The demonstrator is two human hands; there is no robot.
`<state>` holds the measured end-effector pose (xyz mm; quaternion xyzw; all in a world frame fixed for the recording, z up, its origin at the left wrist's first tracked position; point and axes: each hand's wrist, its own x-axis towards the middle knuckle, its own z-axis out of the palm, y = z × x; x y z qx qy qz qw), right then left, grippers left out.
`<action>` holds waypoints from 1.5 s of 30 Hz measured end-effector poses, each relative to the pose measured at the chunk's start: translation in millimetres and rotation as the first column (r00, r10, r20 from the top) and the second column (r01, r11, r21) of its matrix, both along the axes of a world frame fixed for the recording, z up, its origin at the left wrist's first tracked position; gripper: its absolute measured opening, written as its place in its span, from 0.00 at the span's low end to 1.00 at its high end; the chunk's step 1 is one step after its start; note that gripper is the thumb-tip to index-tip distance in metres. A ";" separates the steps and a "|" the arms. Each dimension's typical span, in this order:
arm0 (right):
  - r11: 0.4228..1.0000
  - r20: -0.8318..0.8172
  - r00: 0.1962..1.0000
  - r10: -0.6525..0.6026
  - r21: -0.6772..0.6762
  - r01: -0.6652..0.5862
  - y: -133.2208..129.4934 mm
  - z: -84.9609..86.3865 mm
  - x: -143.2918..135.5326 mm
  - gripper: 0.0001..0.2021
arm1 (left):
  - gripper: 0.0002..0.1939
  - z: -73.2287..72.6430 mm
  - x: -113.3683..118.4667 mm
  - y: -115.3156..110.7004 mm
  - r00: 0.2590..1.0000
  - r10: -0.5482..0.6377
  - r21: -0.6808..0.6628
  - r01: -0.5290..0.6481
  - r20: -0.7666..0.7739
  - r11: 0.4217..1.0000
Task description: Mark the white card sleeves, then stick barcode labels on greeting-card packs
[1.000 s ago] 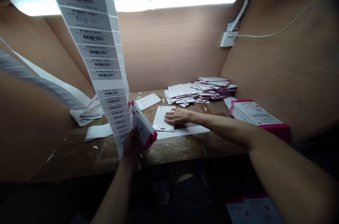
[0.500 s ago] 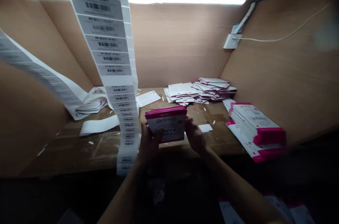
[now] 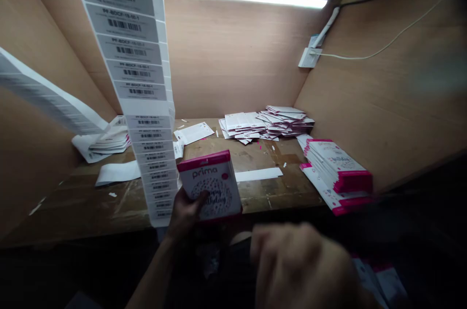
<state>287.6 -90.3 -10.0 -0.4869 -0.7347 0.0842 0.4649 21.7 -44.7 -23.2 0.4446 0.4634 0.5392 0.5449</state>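
My left hand (image 3: 187, 211) is closed round a small stack of flat white-and-pink packets (image 3: 215, 187), thumb across the front. The front one reads "prima" and "happy birthday" inside a dotted ring. Close to the camera at the lower right, my right hand (image 3: 295, 260) is smeared by motion, and whether it holds anything is not visible. A long strip of barcode labels (image 3: 151, 153) hangs just left of the held packets. Behind the packets a white paper strip (image 3: 259, 174) lies on the brown tabletop (image 3: 270, 197).
Loose white packets (image 3: 262, 124) are heaped at the back. A neater pink-edged stack (image 3: 339, 168) stands by the right wall. More packets (image 3: 379, 275) show low at the right. A second label strip (image 3: 54, 95) loops down on the left. A socket (image 3: 310, 57) with a cable is on the wall.
My right hand has left the packets and swung down toward the camera. My left hand keeps hold of them, now lower and tilted with the printed front clearer. The view has shifted slightly.
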 end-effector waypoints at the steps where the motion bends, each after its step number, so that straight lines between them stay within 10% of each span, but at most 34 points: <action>1: 1.000 0.037 0.999 0.006 -0.004 -0.006 8.4 -1.5 1.0 0.19 | 0.33 -1.9 -10.8 -12.5 0.999 -0.043 -0.054 0.043 0.009 0.998; 8: 0.990 0.603 0.784 0.144 -0.083 -0.118 86.4 -23.5 -4.9 0.11 | 0.34 -41.6 -44.9 -103.9 0.990 -0.027 -0.341 0.073 0.137 0.937; 15: 0.971 0.872 0.461 0.162 -0.057 -0.234 119.8 -50.0 10.1 0.10 | 0.33 -44.7 -59.3 -121.0 0.943 0.174 -0.360 -0.063 0.283 0.931; 23: 0.990 0.453 0.882 0.129 -0.014 -0.137 130.0 -44.1 32.7 0.14 | 0.33 -13.9 -40.4 -107.4 0.954 0.114 -0.346 -0.011 0.279 0.938; 30: 0.954 -0.251 0.962 0.104 -0.248 -0.168 82.0 38.2 49.3 0.20 | 0.36 -5.2 -4.5 -77.8 0.973 0.111 -0.186 -0.073 0.203 0.980; 35: 0.654 -0.018 0.829 0.559 -0.605 -0.454 45.3 73.7 21.2 0.24 | 0.38 -4.5 11.3 -71.8 0.970 0.068 -0.159 -0.031 0.234 0.987; 45: 0.900 0.512 0.783 0.353 -0.415 -0.134 39.6 57.7 -9.9 0.15 | 0.35 -1.6 24.6 -80.0 0.973 0.069 -0.126 -0.042 0.219 0.991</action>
